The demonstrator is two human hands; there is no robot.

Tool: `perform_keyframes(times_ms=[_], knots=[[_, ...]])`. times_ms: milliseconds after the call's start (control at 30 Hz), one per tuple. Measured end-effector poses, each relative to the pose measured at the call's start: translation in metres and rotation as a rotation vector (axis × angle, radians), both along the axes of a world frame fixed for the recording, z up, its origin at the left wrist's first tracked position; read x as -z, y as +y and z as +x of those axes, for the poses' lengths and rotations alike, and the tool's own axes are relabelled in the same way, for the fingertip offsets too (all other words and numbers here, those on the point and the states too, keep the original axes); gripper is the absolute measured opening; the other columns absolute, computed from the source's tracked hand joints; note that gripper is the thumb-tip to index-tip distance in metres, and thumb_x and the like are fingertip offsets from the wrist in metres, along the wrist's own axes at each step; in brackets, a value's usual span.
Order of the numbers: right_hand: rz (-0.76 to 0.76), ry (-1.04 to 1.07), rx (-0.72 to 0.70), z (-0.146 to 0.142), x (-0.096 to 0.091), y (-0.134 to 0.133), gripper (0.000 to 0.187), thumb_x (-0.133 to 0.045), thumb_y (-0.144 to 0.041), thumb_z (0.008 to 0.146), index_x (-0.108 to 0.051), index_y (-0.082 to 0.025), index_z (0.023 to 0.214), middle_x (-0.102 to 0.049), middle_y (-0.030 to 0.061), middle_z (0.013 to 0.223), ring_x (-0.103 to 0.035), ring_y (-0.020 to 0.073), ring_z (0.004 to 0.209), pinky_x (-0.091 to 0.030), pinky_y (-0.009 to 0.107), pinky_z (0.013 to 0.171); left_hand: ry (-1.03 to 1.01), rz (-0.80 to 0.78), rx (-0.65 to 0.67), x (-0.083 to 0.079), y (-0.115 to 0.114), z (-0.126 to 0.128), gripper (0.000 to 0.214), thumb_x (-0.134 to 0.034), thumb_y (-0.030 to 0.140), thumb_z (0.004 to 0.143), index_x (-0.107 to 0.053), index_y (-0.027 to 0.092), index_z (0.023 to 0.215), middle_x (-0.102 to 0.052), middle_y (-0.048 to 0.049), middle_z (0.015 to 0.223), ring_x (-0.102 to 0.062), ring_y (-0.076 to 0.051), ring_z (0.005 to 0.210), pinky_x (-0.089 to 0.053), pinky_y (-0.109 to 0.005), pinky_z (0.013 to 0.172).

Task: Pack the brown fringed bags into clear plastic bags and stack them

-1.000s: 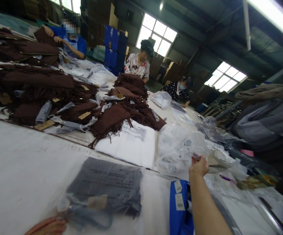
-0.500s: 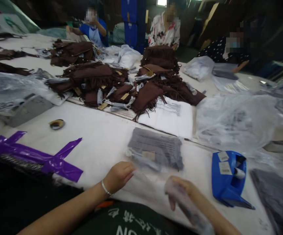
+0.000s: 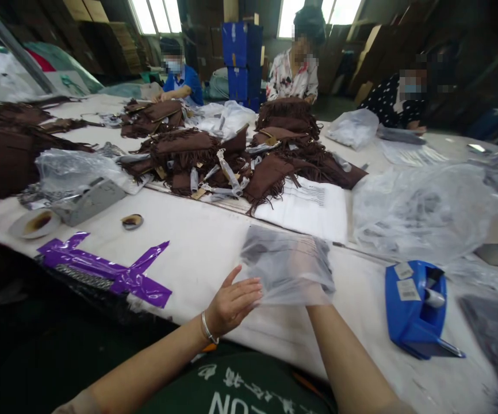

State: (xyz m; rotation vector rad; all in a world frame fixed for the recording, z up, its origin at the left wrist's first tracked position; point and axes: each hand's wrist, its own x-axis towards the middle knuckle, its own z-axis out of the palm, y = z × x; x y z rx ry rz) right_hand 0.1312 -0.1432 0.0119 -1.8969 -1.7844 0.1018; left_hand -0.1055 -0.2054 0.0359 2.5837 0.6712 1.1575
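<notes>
A clear plastic bag (image 3: 270, 290) with a dark grey layer under or inside it lies on the table in front of me. My left hand (image 3: 236, 300), fingers stretched out and thumb raised, rests at the bag's lower left edge. Inside the bag's opening is my right hand (image 3: 307, 267), seen hazily through the plastic up to the wrist. Its fingers are blurred, and whether they hold anything is hidden.
A blue tape dispenser (image 3: 415, 310) stands at right, below a large crumpled plastic bag (image 3: 421, 213). Brown fringed bags (image 3: 188, 146) pile up beyond a white printed bag stack (image 3: 309, 210). Purple tape (image 3: 145, 287) and a tape roll (image 3: 132, 221) are left. Co-workers sit opposite.
My right hand has moved up and left into the plastic bag; the long plastic-wrapped item it held is no longer distinguishable. My left hand's fingers have spread out. The view has tilted up.
</notes>
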Motion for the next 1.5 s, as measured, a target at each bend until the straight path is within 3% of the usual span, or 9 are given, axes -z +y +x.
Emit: perform_keyframes(times_ms=[167, 400, 533, 733, 933, 1033, 1200, 1367, 1500], knots=[[0.023, -0.186, -0.089, -0.005, 0.034, -0.052, 0.062, -0.046, -0.046, 0.085, -0.033, -0.017, 0.137, -0.033, 0.0139, 0.144, -0.018, 0.035, 0.134, -0.021, 0.056, 0.105, 0.092, 0.014, 0.013, 0.017, -0.011, -0.019, 0.032, -0.052, 0.01, 0.085, -0.052, 0.017, 0.116, -0.061, -0.0105, 0.117, -0.052, -0.022, 0.117, -0.021, -0.056, 0.11], [0.042, -0.385, -0.163, -0.005, 0.055, -0.061, 0.053, -0.041, -0.022, 0.087, -0.031, -0.026, 0.138, -0.035, 0.0039, 0.143, -0.015, 0.0298, 0.136, -0.019, 0.055, 0.107, 0.404, 0.019, -0.003, 0.035, 0.0, -0.043, 0.051, -0.036, -0.001, 0.082, -0.043, 0.017, 0.128, -0.047, -0.0097, 0.135, -0.036, -0.02, 0.13, -0.017, -0.054, 0.112], [0.065, -0.313, -0.318, 0.022, 0.066, -0.114, 0.052, -0.035, -0.014, 0.087, -0.031, -0.025, 0.138, -0.037, 0.0034, 0.142, -0.024, 0.0248, 0.135, -0.028, 0.049, 0.107, 0.597, -0.094, 0.011, 0.039, 0.009, -0.06, 0.076, -0.031, -0.009, 0.069, -0.027, 0.02, 0.139, -0.03, -0.0066, 0.145, -0.025, -0.018, 0.135, -0.017, -0.048, 0.113], [-0.296, -0.093, -0.444, 0.05, 0.023, -0.218, 0.04, -0.044, -0.027, 0.087, -0.049, -0.024, 0.127, -0.055, 0.0071, 0.126, -0.054, 0.0231, 0.113, -0.051, 0.038, 0.089, 0.672, -0.269, 0.226, 0.04, 0.025, -0.06, 0.086, -0.04, -0.006, 0.062, -0.025, 0.027, 0.14, -0.021, -0.0039, 0.149, -0.021, -0.021, 0.136, -0.023, -0.043, 0.111], [-0.316, 0.228, -0.501, 0.049, -0.03, -0.161, 0.039, -0.041, -0.018, 0.085, -0.054, -0.026, 0.121, -0.056, 0.0045, 0.124, -0.051, 0.0178, 0.115, -0.041, 0.038, 0.1, 0.676, -0.316, 0.332, 0.034, 0.041, -0.053, 0.09, -0.044, -0.005, 0.055, -0.034, 0.032, 0.136, -0.017, -0.002, 0.149, -0.02, -0.025, 0.136, -0.023, -0.045, 0.111], [-0.373, 0.195, -0.522, 0.087, -0.008, -0.128, 0.048, -0.035, -0.009, 0.077, -0.059, -0.024, 0.116, -0.056, 0.0057, 0.124, -0.049, 0.019, 0.117, -0.036, 0.045, 0.103, 0.668, -0.356, 0.375, 0.025, 0.049, -0.065, 0.083, -0.048, -0.003, 0.06, -0.038, 0.033, 0.134, -0.024, -0.0015, 0.148, -0.024, -0.024, 0.135, -0.022, -0.044, 0.111], [-0.469, 0.141, -0.556, 0.141, 0.023, -0.135, 0.072, -0.037, -0.005, 0.063, -0.043, -0.027, 0.132, -0.039, 0.0026, 0.141, -0.035, 0.0195, 0.129, -0.027, 0.046, 0.109, 0.646, -0.447, 0.445, 0.007, 0.06, -0.087, 0.07, -0.065, 0.025, 0.071, -0.037, 0.031, 0.135, -0.034, -0.0057, 0.143, -0.029, -0.024, 0.133, -0.018, -0.045, 0.111], [-0.303, 0.227, -0.48, 0.134, 0.04, -0.137, 0.046, -0.052, -0.022, 0.072, -0.058, -0.026, 0.117, -0.055, 0.0041, 0.127, -0.044, 0.0246, 0.122, -0.032, 0.048, 0.104, 0.6, -0.449, 0.396, 0.02, 0.063, -0.081, 0.06, -0.056, 0.024, 0.08, -0.035, 0.027, 0.136, -0.036, -0.0081, 0.142, -0.028, -0.022, 0.134, -0.011, -0.048, 0.112], [-0.179, 0.391, -0.106, 0.117, 0.059, -0.144, 0.034, -0.046, -0.043, 0.082, -0.064, -0.022, 0.101, -0.066, 0.0061, 0.107, -0.058, 0.0219, 0.101, -0.043, 0.038, 0.092, 0.339, -0.449, 0.16, 0.044, 0.05, -0.069, 0.029, -0.041, 0.023, 0.089, -0.056, 0.023, 0.113, -0.063, -0.0058, 0.115, -0.053, -0.017, 0.115, -0.031, -0.039, 0.106]])
